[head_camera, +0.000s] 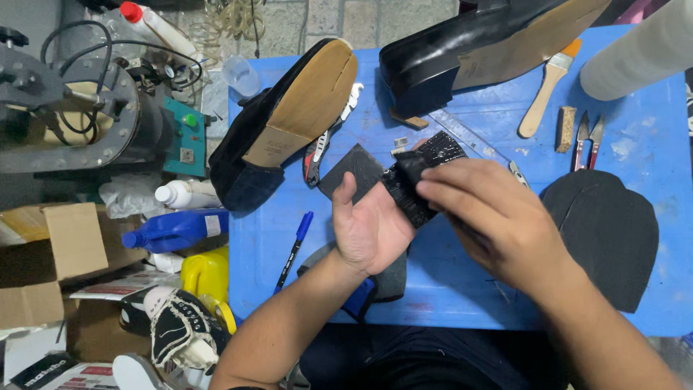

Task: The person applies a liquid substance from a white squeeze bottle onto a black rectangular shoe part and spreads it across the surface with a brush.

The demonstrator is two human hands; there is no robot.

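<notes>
While the left hand lies palm-up, fingers loosely curled under a glossy black piece, the right hand pinches that piece from above, over the blue table. Just beside them sit a dark rubber square, a blue marker and an upturned black shoe.

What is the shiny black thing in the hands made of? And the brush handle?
The black piece between the left hand and right hand looks like glossy leather or plastic: it gleams and folds. The paintbrush handle looks like bare wood, pale and matte.
</notes>
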